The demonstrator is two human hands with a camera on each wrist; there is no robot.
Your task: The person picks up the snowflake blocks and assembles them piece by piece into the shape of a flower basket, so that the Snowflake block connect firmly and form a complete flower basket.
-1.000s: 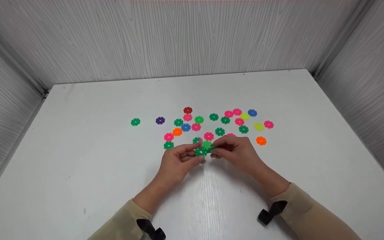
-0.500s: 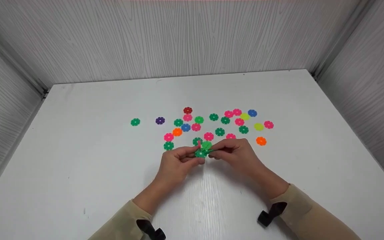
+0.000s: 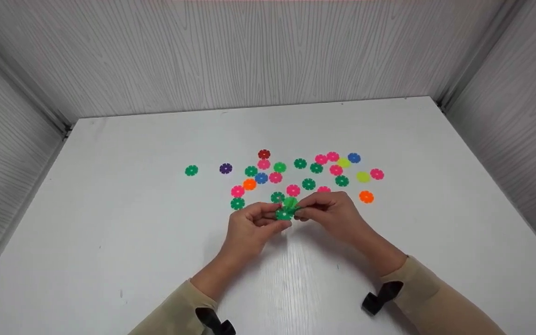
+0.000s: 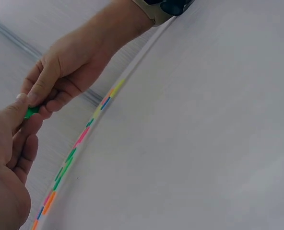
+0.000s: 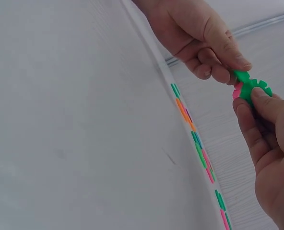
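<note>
My left hand [image 3: 254,228] and right hand [image 3: 335,214] meet above the table over a small cluster of joined, notched plastic discs. A green disc [image 3: 284,214] faces up between the left thumb and fingers. From the right, my other thumb and index finger pinch a green disc [image 5: 255,89] of the same cluster. A pink disc [image 5: 237,91] shows behind the green in the right wrist view. In the left wrist view, fingertips of both hands hide most of the cluster, leaving a bit of green piece [image 4: 30,112].
Several loose flower-shaped discs lie flat beyond the hands, among them a dark red disc [image 3: 264,154], a purple disc [image 3: 225,168] and an orange disc [image 3: 366,197]. The white table [image 3: 110,223] is bounded by grey wood-grain panels [image 3: 249,56] at back and sides.
Both hands keep hold of the cluster while it turns slightly between the fingers; its upright pink disc, clear earlier in the head view, is now barely visible. The loose discs lie as before.
</note>
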